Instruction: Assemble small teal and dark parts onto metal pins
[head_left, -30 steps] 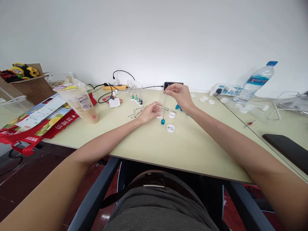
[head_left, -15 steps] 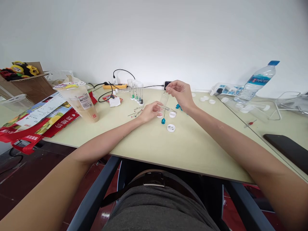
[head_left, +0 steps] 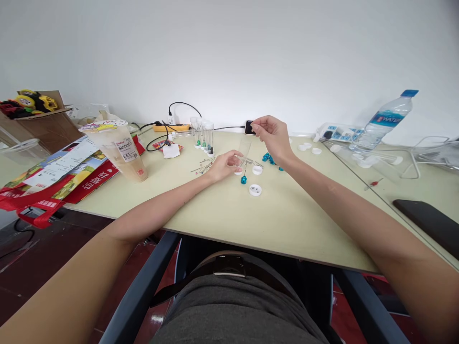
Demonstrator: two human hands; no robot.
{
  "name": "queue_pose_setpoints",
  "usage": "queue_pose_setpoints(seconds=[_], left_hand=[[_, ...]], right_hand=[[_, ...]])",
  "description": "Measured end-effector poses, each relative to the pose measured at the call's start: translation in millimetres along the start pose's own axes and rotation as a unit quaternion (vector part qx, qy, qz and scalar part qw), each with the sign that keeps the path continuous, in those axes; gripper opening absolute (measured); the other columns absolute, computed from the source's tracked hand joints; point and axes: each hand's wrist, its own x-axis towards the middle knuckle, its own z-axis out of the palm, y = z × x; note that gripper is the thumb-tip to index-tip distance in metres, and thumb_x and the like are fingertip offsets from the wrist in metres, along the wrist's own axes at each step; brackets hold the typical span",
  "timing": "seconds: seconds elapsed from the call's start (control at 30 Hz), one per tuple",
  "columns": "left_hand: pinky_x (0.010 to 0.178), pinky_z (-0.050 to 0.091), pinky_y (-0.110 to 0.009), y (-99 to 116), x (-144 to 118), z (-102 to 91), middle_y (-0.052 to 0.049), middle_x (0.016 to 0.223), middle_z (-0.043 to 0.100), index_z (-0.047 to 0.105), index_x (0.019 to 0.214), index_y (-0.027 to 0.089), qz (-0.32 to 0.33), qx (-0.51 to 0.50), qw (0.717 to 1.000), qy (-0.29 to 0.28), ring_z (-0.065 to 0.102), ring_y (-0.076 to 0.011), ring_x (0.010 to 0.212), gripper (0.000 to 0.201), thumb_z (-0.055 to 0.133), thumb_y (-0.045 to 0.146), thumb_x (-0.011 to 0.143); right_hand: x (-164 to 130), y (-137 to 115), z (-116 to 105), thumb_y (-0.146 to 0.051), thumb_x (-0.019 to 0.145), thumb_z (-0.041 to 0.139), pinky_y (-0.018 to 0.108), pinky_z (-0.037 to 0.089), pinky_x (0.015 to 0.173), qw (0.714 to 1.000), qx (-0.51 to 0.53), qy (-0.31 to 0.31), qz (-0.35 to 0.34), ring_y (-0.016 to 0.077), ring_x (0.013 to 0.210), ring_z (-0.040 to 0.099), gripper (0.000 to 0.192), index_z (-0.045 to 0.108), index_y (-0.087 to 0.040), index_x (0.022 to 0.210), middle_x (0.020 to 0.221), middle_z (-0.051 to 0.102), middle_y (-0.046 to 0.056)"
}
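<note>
My left hand (head_left: 226, 165) is curled around a clear plastic tube (head_left: 245, 147), held upright with its mouth upward. Up and to the right of that mouth is my right hand (head_left: 272, 136), thumb and fingertips pinched together; whether anything tiny is between them I cannot make out. Just below the tube a small blue piece (head_left: 244, 180) with a thin metal stem rests on the table. Beside it are a white cap (head_left: 255, 190) with small bits inside and another white cap (head_left: 257, 169). Several blue pieces (head_left: 268, 158) lie under my right wrist.
Thin pins (head_left: 203, 167) lie left of my left hand. Several capped tubes (head_left: 204, 136) stand behind. A drink cup (head_left: 120, 150) is at left, near a red bag (head_left: 93, 181). At right are a water bottle (head_left: 385, 119), a power strip (head_left: 339, 133) and a dark phone (head_left: 425, 224).
My right hand has moved slightly right, away from the tube's mouth, uncovering more blue pieces. My left hand keeps the tube in place.
</note>
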Motion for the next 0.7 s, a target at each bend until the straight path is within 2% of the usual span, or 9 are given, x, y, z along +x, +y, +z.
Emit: queue_pose_setpoints(seconds=[0.17,0.33,0.43,0.5,0.57,0.6,0.67,0.7], left_hand=[[0.081,0.044,-0.032,-4.2,1.0,0.3,-0.005,0.091,0.063,0.053,0.106,0.019,-0.018,0.006,1.000,0.006,0.059,-0.0150,0.085,0.048,0.069,0.026,0.061],[0.090,0.037,-0.037,-12.4,1.7,-6.4,-0.003,0.093,0.064,0.053,0.102,0.021,-0.033,0.110,0.990,0.084,0.056,-0.0173,0.095,0.038,0.064,0.029,0.066],[0.090,0.037,-0.036,-15.1,1.8,-12.2,-0.002,0.094,0.064,0.051,0.103,0.022,-0.040,0.154,0.983,0.089,0.055,-0.0175,0.095,0.039,0.062,0.029,0.067],[0.089,0.037,-0.035,-15.8,1.9,-14.2,-0.002,0.094,0.064,0.050,0.104,0.022,-0.034,0.166,0.982,0.080,0.055,-0.0174,0.095,0.039,0.062,0.029,0.067],[0.088,0.037,-0.035,-15.8,1.9,-14.2,-0.002,0.096,0.064,0.050,0.104,0.022,-0.033,0.168,0.982,0.075,0.055,-0.0177,0.096,0.040,0.062,0.030,0.067],[0.088,0.037,-0.035,-15.4,1.8,-13.7,-0.002,0.097,0.063,0.049,0.106,0.022,-0.034,0.168,0.982,0.075,0.054,-0.0181,0.097,0.042,0.063,0.032,0.067],[0.089,0.037,-0.036,-13.4,1.7,-12.3,-0.004,0.101,0.062,0.047,0.109,0.022,-0.026,0.166,0.982,0.088,0.053,-0.0191,0.100,0.047,0.064,0.036,0.067],[0.089,0.036,-0.036,-11.5,1.7,-11.8,-0.005,0.103,0.061,0.046,0.110,0.022,-0.012,0.163,0.981,0.101,0.053,-0.0192,0.102,0.047,0.062,0.039,0.069]], right_hand=[[5.1,2.7,-7.0,-0.035,0.086,0.047,0.027,0.044,0.062,1.000,-0.016,0.003,0.006,0.0119,0.075,0.053,0.016,0.055,-0.021,0.088,0.082,0.056,0.002],[9.5,6.0,-14.0,-0.032,0.087,0.043,0.027,0.044,0.062,0.998,-0.059,-0.002,0.019,0.0124,0.077,0.054,0.017,0.054,-0.021,0.094,0.088,0.056,0.004],[13.6,11.0,-23.0,-0.031,0.085,0.046,0.028,0.045,0.063,0.994,-0.101,-0.024,0.035,0.0137,0.078,0.055,0.018,0.054,-0.021,0.098,0.092,0.056,0.005],[17.8,17.6,-33.7,-0.032,0.083,0.048,0.029,0.045,0.062,0.985,-0.147,-0.064,0.058,0.0152,0.078,0.056,0.020,0.056,-0.019,0.097,0.091,0.058,0.006],[22.7,26.7,-47.9,-0.034,0.080,0.052,0.030,0.045,0.062,0.959,-0.219,-0.152,0.097,0.0169,0.077,0.057,0.021,0.059,-0.018,0.093,0.088,0.061,0.006],[25.2,31.9,-55.8,-0.034,0.077,0.054,0.030,0.045,0.063,0.936,-0.265,-0.203,0.114,0.0176,0.078,0.057,0.021,0.061,-0.019,0.091,0.089,0.062,0.006],[29.6,43.0,-71.9,-0.034,0.072,0.059,0.030,0.044,0.065,0.871,-0.375,-0.280,0.150,0.0199,0.082,0.058,0.020,0.064,-0.021,0.087,0.092,0.064,0.005],[31.3,48.7,-79.7,-0.033,0.070,0.061,0.031,0.044,0.065,0.834,-0.431,-0.298,0.172,0.0211,0.083,0.058,0.020,0.064,-0.021,0.085,0.093,0.065,0.005]])
